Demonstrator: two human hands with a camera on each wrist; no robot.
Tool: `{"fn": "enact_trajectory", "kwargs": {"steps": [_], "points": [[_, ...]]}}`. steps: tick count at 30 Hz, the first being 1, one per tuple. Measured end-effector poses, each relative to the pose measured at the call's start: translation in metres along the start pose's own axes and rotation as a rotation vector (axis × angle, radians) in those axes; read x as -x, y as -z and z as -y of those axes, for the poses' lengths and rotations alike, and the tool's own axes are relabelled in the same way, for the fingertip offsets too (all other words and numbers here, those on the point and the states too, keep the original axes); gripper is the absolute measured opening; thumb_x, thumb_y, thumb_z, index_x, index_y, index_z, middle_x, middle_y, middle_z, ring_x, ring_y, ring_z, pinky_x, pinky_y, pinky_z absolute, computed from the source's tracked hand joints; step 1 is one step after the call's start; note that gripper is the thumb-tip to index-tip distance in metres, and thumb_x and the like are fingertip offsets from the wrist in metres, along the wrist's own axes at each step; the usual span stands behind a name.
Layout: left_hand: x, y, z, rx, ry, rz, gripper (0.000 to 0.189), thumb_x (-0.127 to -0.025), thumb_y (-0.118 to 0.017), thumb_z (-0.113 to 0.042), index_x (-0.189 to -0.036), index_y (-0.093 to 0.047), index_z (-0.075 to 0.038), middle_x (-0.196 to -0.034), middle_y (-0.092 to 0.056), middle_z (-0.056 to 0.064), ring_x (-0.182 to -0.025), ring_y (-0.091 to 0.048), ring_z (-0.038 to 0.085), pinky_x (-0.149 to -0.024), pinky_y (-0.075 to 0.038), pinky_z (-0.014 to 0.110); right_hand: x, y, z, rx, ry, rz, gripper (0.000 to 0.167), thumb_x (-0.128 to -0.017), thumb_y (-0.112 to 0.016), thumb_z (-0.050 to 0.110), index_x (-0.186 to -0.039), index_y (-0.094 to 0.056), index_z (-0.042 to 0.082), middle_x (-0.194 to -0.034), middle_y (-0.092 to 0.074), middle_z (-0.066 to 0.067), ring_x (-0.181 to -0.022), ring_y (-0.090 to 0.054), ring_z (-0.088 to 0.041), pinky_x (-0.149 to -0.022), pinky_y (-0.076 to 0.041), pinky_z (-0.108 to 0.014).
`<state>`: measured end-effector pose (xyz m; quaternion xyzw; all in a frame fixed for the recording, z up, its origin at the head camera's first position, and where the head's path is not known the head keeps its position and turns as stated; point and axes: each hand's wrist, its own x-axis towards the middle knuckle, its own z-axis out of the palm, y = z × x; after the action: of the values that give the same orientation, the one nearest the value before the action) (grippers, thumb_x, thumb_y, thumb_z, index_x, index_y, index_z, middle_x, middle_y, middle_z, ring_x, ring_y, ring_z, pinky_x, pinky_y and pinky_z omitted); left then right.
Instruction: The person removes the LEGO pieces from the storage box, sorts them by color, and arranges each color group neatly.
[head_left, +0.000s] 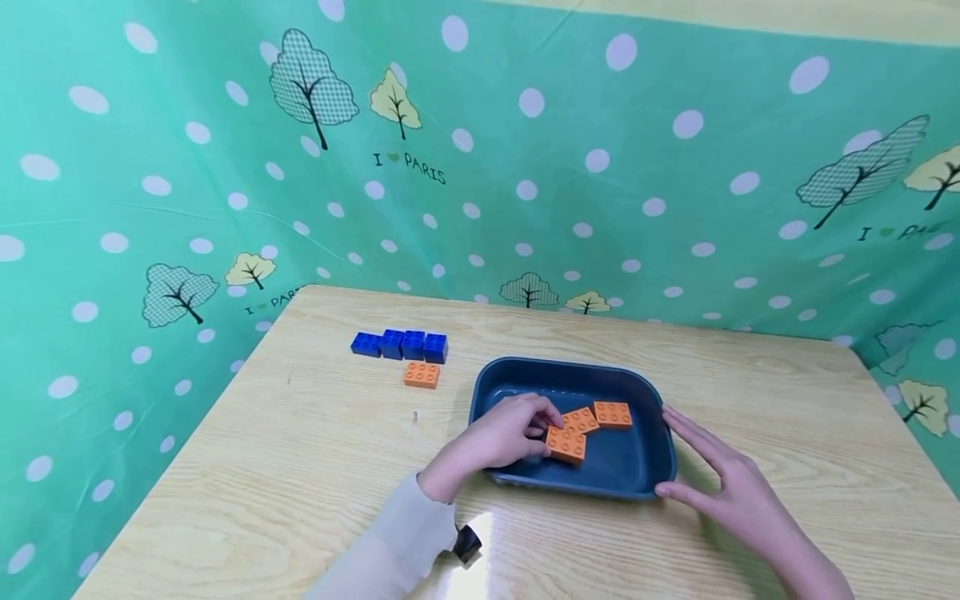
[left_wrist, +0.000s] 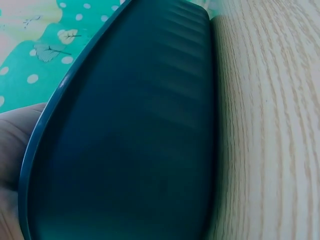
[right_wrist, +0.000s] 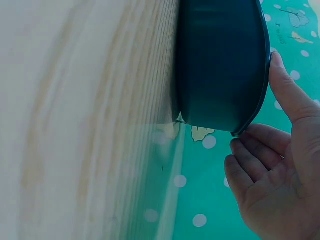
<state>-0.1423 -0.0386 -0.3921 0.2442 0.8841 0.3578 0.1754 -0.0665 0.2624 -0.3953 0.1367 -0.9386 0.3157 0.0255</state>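
A dark blue tray (head_left: 652,467) holds three orange building bricks. My left hand (head_left: 513,433) reaches over its left side, thumb and fingers curled at the left end of the nearest orange brick (head_left: 566,446), pinching it. Against that brick lies a second orange brick (head_left: 582,420), slightly turned, and a third orange brick (head_left: 613,414) sits to its right. My right hand (head_left: 723,487) touches the tray's right rim with thumb and fingertips, fingers fairly straight. In the left wrist view the tray wall (left_wrist: 125,120) hides most of the left hand and all the bricks.
Several blue bricks (head_left: 403,344) stand in a row on the wooden table (head_left: 262,467), left of the tray. Just in front of them lies another orange brick (head_left: 422,375). A green dotted cloth (head_left: 480,167) hangs behind the table.
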Motion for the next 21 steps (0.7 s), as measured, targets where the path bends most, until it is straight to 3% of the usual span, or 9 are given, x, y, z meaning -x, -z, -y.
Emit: {"fn": "enact_trajectory", "kwargs": {"steps": [6,13,21], "points": [[0.000,0.002,-0.001,0.122,-0.054,-0.065,0.028,-0.087,-0.076,-0.008,-0.113,-0.067,-0.012,-0.120,-0.067,0.003,-0.108,-0.065,0.014,-0.091,-0.054,0.013,0.000,0.001,0.000,-0.002,-0.010,0.003,0.087,-0.081,-0.081,0.038,-0.154,-0.035,0.033,-0.157,-0.042,-0.012,-0.127,-0.018,0.026,-0.095,-0.043,-0.073],[0.002,0.004,0.001,0.264,-0.066,-0.132,0.027,-0.088,-0.075,-0.011,-0.113,-0.068,-0.016,-0.122,-0.067,0.000,-0.113,-0.065,0.015,-0.098,-0.055,0.021,0.001,0.002,0.000,0.002,-0.021,0.013,0.086,-0.082,-0.080,0.039,-0.155,-0.034,0.033,-0.157,-0.042,-0.012,-0.135,-0.024,0.017,-0.095,-0.042,-0.073],[0.007,0.018,0.001,0.417,-0.151,-0.197,0.031,-0.090,-0.073,-0.007,-0.120,-0.067,-0.009,-0.125,-0.067,0.008,-0.120,-0.064,0.022,-0.104,-0.053,0.028,0.000,0.002,0.002,-0.004,-0.021,0.015,0.085,-0.083,-0.080,0.038,-0.154,-0.035,0.033,-0.158,-0.042,-0.011,-0.133,-0.021,0.020,-0.095,-0.042,-0.072]]}}
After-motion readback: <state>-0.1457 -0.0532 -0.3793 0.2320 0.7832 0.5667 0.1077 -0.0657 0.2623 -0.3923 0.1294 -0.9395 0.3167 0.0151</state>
